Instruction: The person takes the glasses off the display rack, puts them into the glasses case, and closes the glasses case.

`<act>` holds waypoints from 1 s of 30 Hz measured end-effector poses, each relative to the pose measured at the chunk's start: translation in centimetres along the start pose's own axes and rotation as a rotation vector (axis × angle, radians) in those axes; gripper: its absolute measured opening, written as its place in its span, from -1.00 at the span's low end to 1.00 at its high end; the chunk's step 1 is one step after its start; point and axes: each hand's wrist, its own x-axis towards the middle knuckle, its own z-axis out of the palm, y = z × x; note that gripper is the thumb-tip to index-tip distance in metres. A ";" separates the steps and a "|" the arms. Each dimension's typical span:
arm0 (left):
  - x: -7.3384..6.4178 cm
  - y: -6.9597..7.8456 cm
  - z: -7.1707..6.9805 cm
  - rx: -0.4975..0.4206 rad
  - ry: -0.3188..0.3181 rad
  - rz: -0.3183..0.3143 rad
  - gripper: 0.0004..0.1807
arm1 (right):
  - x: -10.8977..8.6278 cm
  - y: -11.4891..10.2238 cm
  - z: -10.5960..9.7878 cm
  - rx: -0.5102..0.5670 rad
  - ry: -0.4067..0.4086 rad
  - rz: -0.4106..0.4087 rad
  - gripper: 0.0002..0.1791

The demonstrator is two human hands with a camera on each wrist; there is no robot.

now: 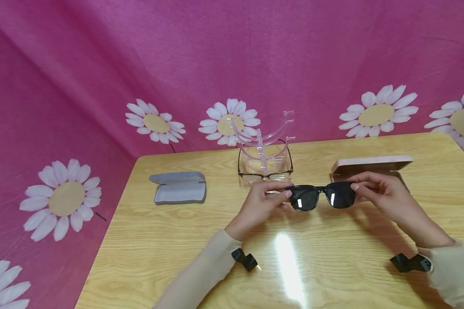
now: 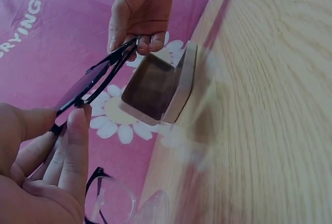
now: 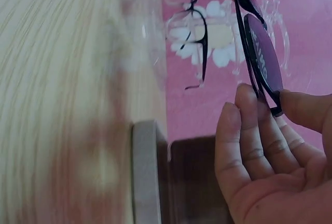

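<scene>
Black sunglasses [image 1: 341,195] with dark lenses are held up over the table between both hands. The left hand [image 1: 261,204] pinches one end of the frame between thumb and fingers, and the right hand [image 1: 388,199] pinches the other end. In the left wrist view the temples of the sunglasses [image 2: 98,76] lie folded in behind the lenses. Just behind the right hand, an open brown glasses case [image 1: 375,162] stands with its lid up, partly hidden by that hand. Eyeglasses with a thin dark frame [image 1: 266,176] rest on a clear display stand [image 1: 264,151] behind the left hand.
A grey glasses case [image 1: 180,193] lies open at the left of the wooden table [image 1: 158,249]. A pink curtain [image 1: 201,51] with large white daisies hangs behind the table and down its left side. The upper arms of the stand rise bare above the eyeglasses.
</scene>
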 end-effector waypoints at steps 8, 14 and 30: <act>2.2 -0.5 2.0 -0.014 0.039 -0.016 -0.69 | 0.1 1.3 -1.7 0.006 0.062 0.052 -0.75; 3.6 -0.9 3.2 -0.030 0.047 -0.023 -0.70 | 0.2 1.7 -3.3 0.039 0.067 0.078 -0.77; 6.6 -1.4 6.4 -0.113 0.071 -0.029 -0.71 | 0.4 3.7 -6.4 -0.027 0.092 0.204 -0.62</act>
